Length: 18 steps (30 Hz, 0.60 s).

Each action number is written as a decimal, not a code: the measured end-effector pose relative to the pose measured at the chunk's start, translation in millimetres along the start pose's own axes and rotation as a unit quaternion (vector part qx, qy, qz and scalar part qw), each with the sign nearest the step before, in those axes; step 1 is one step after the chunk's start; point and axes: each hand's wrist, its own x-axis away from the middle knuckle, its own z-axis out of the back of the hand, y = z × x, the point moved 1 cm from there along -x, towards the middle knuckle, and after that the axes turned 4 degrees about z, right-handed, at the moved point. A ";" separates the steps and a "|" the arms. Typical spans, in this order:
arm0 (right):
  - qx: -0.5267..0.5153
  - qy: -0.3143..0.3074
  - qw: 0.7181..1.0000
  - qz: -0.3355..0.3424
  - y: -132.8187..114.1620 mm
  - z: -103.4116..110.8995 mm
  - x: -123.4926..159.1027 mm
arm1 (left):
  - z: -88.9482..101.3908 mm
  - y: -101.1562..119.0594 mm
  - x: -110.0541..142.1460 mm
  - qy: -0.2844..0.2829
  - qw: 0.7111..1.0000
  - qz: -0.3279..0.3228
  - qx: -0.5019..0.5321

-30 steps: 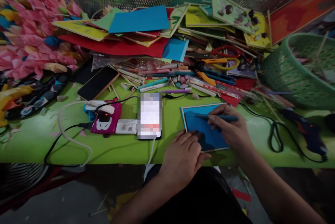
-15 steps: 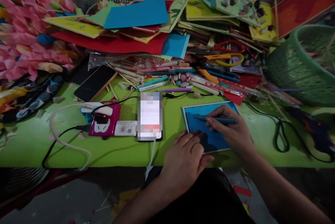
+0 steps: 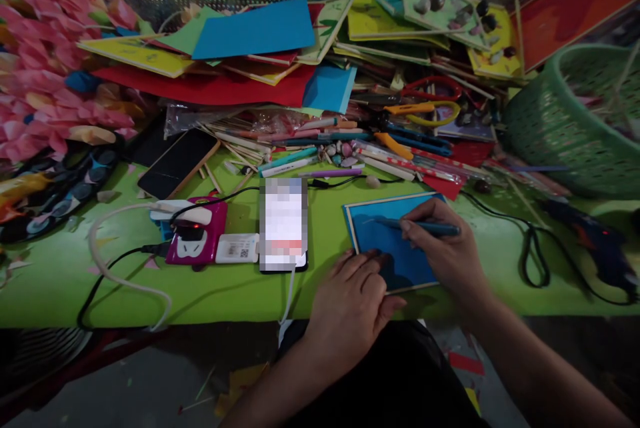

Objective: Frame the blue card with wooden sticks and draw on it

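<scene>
- Green table (image 3: 220, 298), its back crowded with craft clutter.
- Right hand (image 3: 443, 248): fingers closed round a pen (image 3: 434, 229), long axis running left to right, tip leftward over the card (image 3: 413, 269); contact unclear.
- Left hand (image 3: 350, 295): flattened, gripping nothing, fingers on the card's near left corner.
- Card: ahead of the left hand, leftward beneath the right, which is nearer the pen tip.
- Phone (image 3: 283, 225) left, glue gun (image 3: 595, 248) right.

Light is dim, edges blur, shadow darkens the blue board (image 3: 393, 245), and the pixelated phone screen (image 3: 283, 221) glows.
</scene>
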 end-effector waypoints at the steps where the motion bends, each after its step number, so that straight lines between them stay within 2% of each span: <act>1: -0.009 -0.003 1.000 -0.003 -0.5 -0.4 0.3 | -0.2 0.0 0.0 0.000 1.000 0.000 0.001; 5: -0.055 -0.038 0.998 -0.007 -0.7 -2.7 2.0 | -0.3 -0.7 -0.7 -0.005 1.000 0.002 0.004; 9: -0.048 -0.063 0.997 0.007 1.3 -4.6 3.3 | 0.3 -1.4 -1.3 -0.006 1.000 0.005 0.004; 18: 0.014 0.033 0.999 0.017 -2.2 -0.8 2.6 | 2.1 0.0 -1.0 0.001 1.000 0.001 0.006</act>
